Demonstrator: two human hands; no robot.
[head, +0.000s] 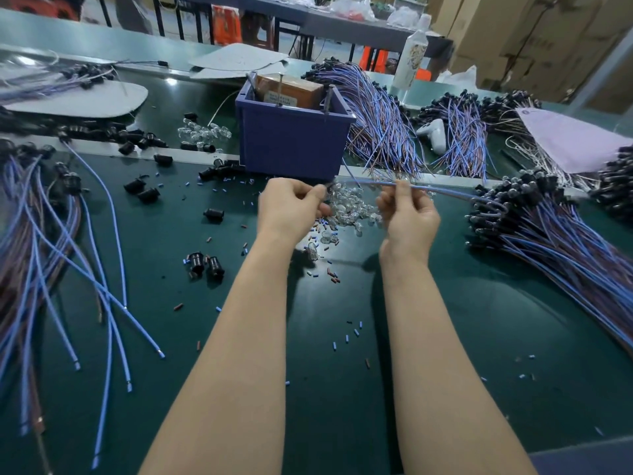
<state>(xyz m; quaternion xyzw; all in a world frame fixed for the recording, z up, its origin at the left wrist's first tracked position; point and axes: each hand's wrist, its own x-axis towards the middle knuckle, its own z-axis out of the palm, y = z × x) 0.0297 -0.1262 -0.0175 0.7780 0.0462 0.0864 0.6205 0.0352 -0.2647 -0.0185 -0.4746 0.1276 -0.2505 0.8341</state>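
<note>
My left hand [291, 204] pinches a small dark part at the end of a blue wire [442, 190], fingers curled around it. My right hand [407, 214] pinches the same wire a little further along, thumb on top. The wire runs off to the right toward a pile of finished wires with black sockets [534, 214]. Both hands hover above a heap of small clear bulbs [352, 209] on the green mat [479, 320].
A blue plastic bin [291, 138] stands just behind my hands. Loose blue and brown wires [68, 269] lie at the left, black sockets [205, 265] and cut insulation bits are scattered about. More wire bundles [387, 125], a white controller [435, 132] and a bottle [411, 60] sit behind.
</note>
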